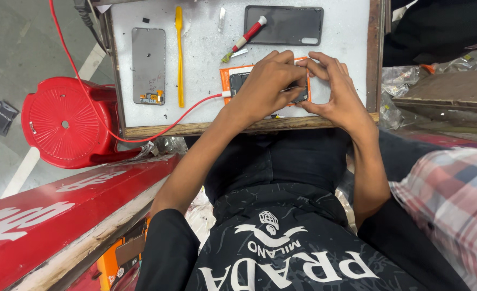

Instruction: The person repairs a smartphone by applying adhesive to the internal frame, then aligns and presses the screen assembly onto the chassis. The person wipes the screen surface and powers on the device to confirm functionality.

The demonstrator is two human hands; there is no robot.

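Both hands work on an opened phone (238, 82) lying on an orange mat (225, 74) at centre-right of the table (206, 59); the step appears to be pressing or seating a part, which next calls for steady fingertip pressure. The left hand (268, 81) arches over the phone with fingers curled down onto it, while the right hand (335, 89) pinches its right edge, both forearms reaching up the frame.
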